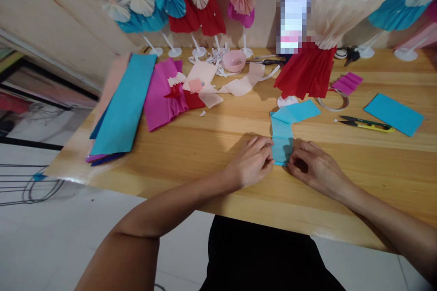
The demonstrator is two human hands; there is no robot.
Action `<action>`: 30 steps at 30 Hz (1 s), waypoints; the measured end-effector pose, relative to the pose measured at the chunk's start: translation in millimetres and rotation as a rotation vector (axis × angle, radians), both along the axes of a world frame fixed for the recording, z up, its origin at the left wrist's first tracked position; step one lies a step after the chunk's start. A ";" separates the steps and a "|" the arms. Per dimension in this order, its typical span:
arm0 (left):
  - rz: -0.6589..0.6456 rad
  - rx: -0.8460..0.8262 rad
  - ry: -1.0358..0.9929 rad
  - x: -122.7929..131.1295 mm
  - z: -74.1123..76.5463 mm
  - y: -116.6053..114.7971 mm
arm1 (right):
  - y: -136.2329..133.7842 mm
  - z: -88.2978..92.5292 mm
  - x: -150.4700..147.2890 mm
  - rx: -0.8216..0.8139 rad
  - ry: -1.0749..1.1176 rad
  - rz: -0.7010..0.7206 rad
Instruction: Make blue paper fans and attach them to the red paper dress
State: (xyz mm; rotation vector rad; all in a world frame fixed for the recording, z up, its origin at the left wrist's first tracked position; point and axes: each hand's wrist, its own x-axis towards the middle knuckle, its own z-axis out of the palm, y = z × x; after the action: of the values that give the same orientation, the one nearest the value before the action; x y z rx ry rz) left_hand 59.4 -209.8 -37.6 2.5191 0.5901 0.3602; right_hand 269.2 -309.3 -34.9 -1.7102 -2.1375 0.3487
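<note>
A strip of light blue crepe paper (282, 131) lies on the wooden table, its far end bent off to the right. Several cross creases show along it, and its near edge looks folded over. My left hand (254, 159) pinches the strip's left edge near that fold. On the opposite edge, my right hand (312, 163) has thumb and forefinger closed on the near right corner. Just beyond the strip stands a small dress form in a cream top and red pleated paper skirt (305, 72), on a white round base.
Thread snips (367, 123) and a blue paper piece (394, 113) lie to the right, near a roll of tape (332, 100). Folded blue sheets (124, 104) and magenta paper (160, 100) lie left. A pink bowl (234, 61) and scissors (269, 62) are at the back.
</note>
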 end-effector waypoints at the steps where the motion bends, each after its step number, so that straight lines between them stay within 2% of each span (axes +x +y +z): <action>1: -0.001 0.004 -0.001 0.0 0.2 0.0 | 0.1 -0.2 0.2 -0.003 -0.004 0.000; 15: 0.005 0.024 0.037 0.5 4.9 -1.3 | -2.1 -2.4 -1.7 0.020 -0.015 -0.041; 22: 0.000 0.088 0.088 -0.9 11.3 -2.0 | -9.2 -2.5 1.0 0.037 -0.042 -0.017; 30: -0.023 0.070 0.092 -2.1 9.4 -0.9 | -9.5 -5.7 1.3 0.023 -0.011 0.003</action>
State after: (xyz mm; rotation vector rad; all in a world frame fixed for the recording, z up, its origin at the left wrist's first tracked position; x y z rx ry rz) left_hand 57.3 -210.7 -28.2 2.6187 0.5934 0.2615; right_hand 270.5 -318.8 -40.6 -1.7001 -2.1435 0.3158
